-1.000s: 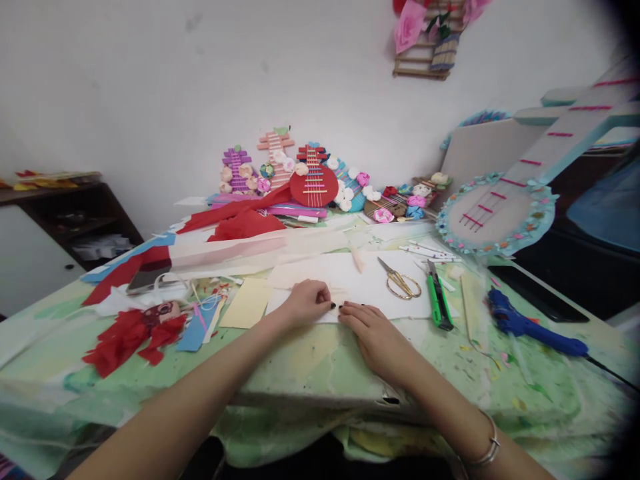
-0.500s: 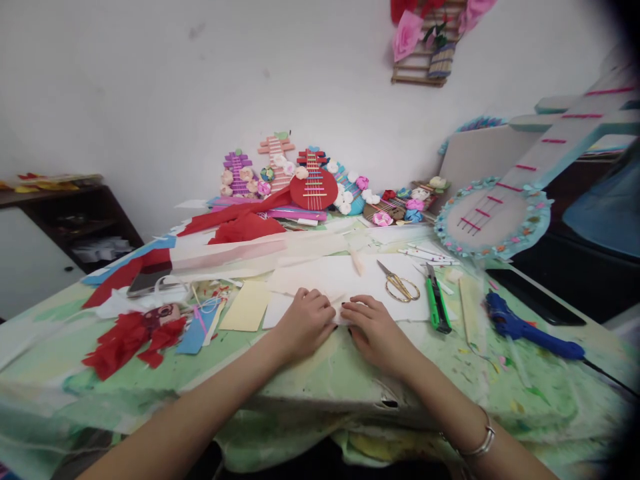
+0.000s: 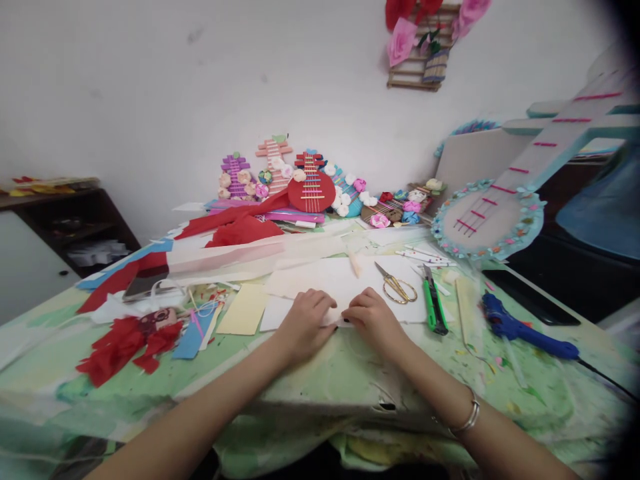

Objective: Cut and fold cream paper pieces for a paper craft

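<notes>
My left hand (image 3: pixel 309 323) is closed in a pinch at the near edge of the white paper (image 3: pixel 325 270). Facing it, my right hand (image 3: pixel 373 320) has its thumb and fingertips pressed together. Between the fingertips shows a bit of pale, thin paper (image 3: pixel 339 313), mostly hidden by the fingers. Just beyond lies a small peach twisted paper piece (image 3: pixel 355 263). Gold-handled scissors (image 3: pixel 397 285) rest on the white paper, and a green utility knife (image 3: pixel 434 301) lies to the right of them. A pale yellow paper (image 3: pixel 243 310) is left of my left hand.
On the right are a blue glue gun (image 3: pixel 530 330), a black phone (image 3: pixel 533 297) and a large lute-shaped craft (image 3: pixel 495 220). Red crumpled paper (image 3: pixel 113 347) and blue strips lie left. Small lute crafts (image 3: pixel 311 190) line the wall behind red crepe paper (image 3: pixel 245 230).
My right hand's fingers have drawn in from a looser spread to a tighter pinch. The pale paper near my left hand shows less. The whole view has shifted slightly.
</notes>
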A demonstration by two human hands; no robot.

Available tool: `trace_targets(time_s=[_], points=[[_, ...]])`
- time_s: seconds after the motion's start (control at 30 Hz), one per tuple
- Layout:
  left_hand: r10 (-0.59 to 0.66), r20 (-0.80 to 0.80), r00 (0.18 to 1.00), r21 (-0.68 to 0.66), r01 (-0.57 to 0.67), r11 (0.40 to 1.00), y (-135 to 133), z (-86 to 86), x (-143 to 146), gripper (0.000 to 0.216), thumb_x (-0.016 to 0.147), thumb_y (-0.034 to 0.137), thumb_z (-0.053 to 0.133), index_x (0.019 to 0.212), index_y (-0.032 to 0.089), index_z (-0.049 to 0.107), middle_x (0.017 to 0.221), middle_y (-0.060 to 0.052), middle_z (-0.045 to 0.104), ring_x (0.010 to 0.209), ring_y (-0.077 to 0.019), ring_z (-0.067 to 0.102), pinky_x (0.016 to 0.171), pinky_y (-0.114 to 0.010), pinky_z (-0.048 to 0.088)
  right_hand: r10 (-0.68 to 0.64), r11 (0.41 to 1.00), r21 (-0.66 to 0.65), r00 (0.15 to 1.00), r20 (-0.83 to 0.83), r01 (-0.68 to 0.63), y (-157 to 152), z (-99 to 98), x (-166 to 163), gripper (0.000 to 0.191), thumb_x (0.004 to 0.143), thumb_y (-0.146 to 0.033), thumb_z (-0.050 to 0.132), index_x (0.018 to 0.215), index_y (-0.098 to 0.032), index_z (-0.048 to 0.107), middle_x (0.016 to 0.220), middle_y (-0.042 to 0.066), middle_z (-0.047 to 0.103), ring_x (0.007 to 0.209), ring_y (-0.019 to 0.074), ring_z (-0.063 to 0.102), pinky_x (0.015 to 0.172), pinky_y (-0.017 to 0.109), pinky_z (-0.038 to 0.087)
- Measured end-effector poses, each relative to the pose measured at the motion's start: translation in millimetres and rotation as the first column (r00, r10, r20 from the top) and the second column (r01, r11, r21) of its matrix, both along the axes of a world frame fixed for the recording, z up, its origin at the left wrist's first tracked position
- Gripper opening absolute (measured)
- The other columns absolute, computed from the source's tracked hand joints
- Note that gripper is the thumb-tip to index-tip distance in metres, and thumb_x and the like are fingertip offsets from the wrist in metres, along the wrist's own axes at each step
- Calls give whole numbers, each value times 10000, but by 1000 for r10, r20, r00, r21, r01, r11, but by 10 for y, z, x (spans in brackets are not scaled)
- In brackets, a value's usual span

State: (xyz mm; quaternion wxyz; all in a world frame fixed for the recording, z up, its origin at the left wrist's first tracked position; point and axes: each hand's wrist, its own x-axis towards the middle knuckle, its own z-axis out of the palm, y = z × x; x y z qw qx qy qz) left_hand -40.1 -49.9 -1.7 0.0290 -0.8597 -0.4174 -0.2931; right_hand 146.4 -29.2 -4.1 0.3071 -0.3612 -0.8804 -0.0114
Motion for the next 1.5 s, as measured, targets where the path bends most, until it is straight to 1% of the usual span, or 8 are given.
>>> trace_targets(time_s=[0.1, 0.3, 0.6, 0.7, 0.9, 1.0, 1.2, 1.5], points=[[59, 120, 991, -83, -49, 995, 35, -10, -86, 243, 702, 202, 598, 913, 162, 483, 912, -68, 539, 855, -217, 479, 755, -356, 395, -56, 987, -159, 989, -136, 34, 130, -57, 114, 192, 778, -92, 575, 782, -212, 725, 744, 31, 696, 726, 166, 593, 664, 285, 466], [4, 140, 990, -110, 12, 994, 74, -6, -176, 83, 737, 137, 566, 798, 175, 524, 834, -34, 577, 836, -187, 502, 761, -333, 383, -110, 951, -309, 938, -328, 3, 234, -146, 218, 214, 748, -101, 549, 798, -216, 722, 771, 22, 718, 700, 162, 656, 655, 284, 508], [29, -1, 1000, 185, -29, 982, 31, -62, -174, 145, 831, 127, 514, 758, 177, 629, 897, -60, 610, 921, -205, 477, 791, -375, 357, -71, 980, -198, 973, -219, 27, 127, -67, 168, 272, 700, -43, 553, 876, -189, 699, 862, 55, 701, 794, 186, 626, 752, 342, 501], [54, 49, 997, 173, -62, 983, 72, -82, -201, 150, 806, 109, 546, 728, 185, 649, 853, -52, 611, 881, -198, 481, 763, -367, 371, -31, 990, -143, 976, -214, 0, 95, -58, 126, 355, 691, -6, 526, 946, -199, 681, 864, 51, 698, 781, 180, 605, 719, 328, 503], [89, 54, 995, 111, -95, 989, 91, -92, -248, 134, 797, 123, 550, 839, 191, 658, 880, -58, 609, 884, -211, 483, 780, -381, 377, 35, 982, -171, 967, -251, -80, 99, -108, 78, 225, 734, -37, 526, 741, -199, 681, 835, 40, 694, 767, 165, 610, 695, 306, 498], [34, 9, 999, 131, -35, 991, 62, -82, -236, 203, 799, 93, 524, 950, 184, 624, 942, -68, 605, 932, -212, 476, 805, -379, 368, 4, 978, -198, 964, -265, -58, 110, -121, 86, 222, 726, -34, 536, 758, -198, 682, 863, 40, 694, 767, 164, 618, 693, 306, 498], [-70, -139, 988, 183, 95, 979, 29, -63, -192, 201, 881, 134, 431, 820, 175, 619, 924, -74, 607, 921, -199, 473, 772, -355, 352, -20, 976, -215, 958, -284, -43, 125, -110, 98, 211, 713, -45, 542, 756, -199, 680, 907, 50, 691, 797, 174, 621, 698, 323, 499], [-53, -158, 986, 150, 77, 986, 46, -85, -203, 178, 882, 150, 440, 846, 171, 614, 818, -54, 633, 866, -194, 497, 755, -347, 334, 81, 987, -116, 968, -238, -112, 95, -80, 71, 212, 705, -31, 555, 737, -202, 677, 875, 50, 656, 842, 190, 559, 770, 356, 468]])
